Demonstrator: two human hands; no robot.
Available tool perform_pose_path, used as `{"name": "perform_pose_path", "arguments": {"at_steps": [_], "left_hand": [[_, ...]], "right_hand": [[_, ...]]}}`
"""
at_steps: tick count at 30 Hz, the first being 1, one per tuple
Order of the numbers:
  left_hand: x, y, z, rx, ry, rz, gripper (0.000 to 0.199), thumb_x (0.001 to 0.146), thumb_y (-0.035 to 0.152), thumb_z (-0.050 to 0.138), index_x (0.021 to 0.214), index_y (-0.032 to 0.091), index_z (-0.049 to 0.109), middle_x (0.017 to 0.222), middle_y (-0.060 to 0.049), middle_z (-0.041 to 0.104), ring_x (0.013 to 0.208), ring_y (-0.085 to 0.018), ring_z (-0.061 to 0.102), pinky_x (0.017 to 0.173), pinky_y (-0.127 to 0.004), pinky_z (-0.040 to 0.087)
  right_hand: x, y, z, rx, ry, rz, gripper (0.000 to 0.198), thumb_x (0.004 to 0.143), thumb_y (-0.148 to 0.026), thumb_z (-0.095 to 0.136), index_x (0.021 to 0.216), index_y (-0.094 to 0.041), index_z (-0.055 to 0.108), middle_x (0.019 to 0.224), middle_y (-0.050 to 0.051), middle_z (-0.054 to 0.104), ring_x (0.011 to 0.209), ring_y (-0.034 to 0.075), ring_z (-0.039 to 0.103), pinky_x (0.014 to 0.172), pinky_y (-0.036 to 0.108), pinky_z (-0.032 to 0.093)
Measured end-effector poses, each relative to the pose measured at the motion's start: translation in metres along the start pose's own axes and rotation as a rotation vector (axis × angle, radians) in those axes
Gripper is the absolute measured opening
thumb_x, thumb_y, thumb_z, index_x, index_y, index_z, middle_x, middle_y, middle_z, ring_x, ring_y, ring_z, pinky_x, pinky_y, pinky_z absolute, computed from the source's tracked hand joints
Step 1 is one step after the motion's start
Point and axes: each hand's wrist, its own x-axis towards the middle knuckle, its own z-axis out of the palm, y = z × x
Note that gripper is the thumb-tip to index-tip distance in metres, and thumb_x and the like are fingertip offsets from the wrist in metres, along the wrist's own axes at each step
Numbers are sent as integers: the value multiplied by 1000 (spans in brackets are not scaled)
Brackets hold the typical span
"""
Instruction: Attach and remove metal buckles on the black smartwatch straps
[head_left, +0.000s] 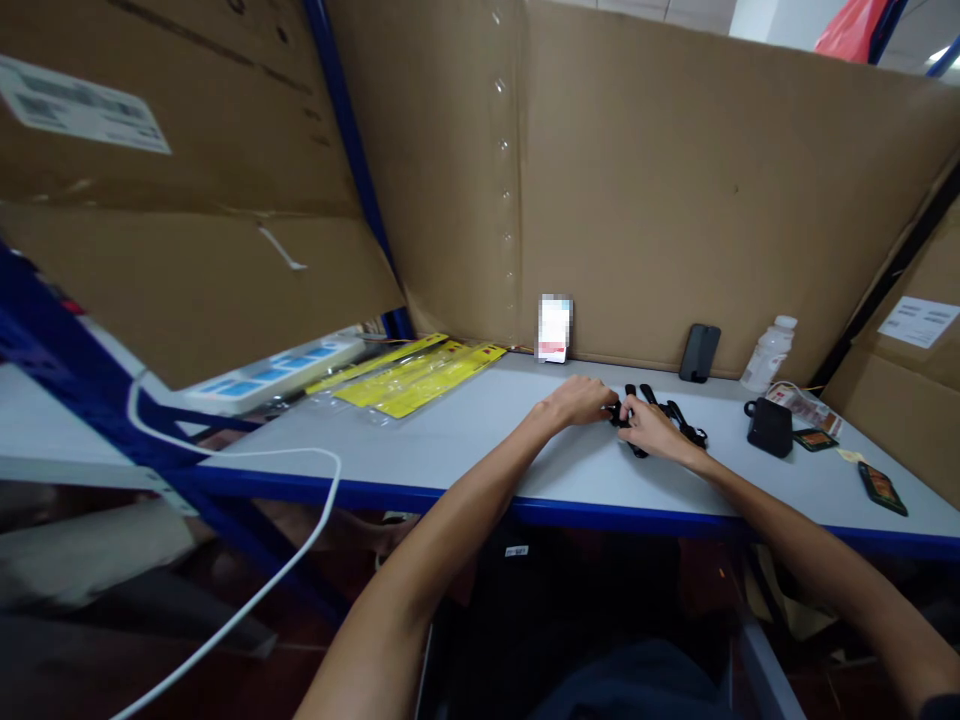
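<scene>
Over the middle of the table, my left hand [579,401] has its fingers closed on a small black strap-like piece [616,413]. From the other side, my right hand [651,430] pinches the same piece, and the two hands almost touch. Its exact kind is too small and covered to make out. Several more black strap-like pieces [686,428] lie just behind and to the right of my right hand, partly hidden by it.
Yellow cards in clear sleeves [420,385] and a white power strip [277,375] lie left. A lit phone [555,328] and a dark phone [700,353] lean on the cardboard wall [675,200]. Right are a bottle [768,355] and black case [769,428]. A white cable [322,510] hangs in front.
</scene>
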Motion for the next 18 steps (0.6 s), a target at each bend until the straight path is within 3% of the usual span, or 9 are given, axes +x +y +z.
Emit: {"name": "perform_pose_path", "arguments": {"at_steps": [6,12,18], "left_hand": [[4,-1,11,-98,-15,8,34,102,35,47,120,23,74,108,-14,78,99,-29,74,75,-32,48],[12,4,20,-119,-20,-196,35,102,29,44,107,16,76,110,-19,76,98,-30,73,77,-33,49],[7,-4,18,-139,11,-45,28,94,23,54,111,19,75,104,-15,78,94,-28,72,78,-32,49]], "right_hand": [[-3,-2,0,-9,2,-2,23,80,-23,61,102,-23,53,75,-2,62,68,17,53,61,27,27],[-11,-14,-2,-222,-10,-7,30,84,-30,60,113,-21,55,92,6,71,78,22,62,63,31,28],[-13,-15,-2,-351,-15,-42,33,88,-32,55,119,-18,56,98,10,74,83,26,67,66,33,32]]}}
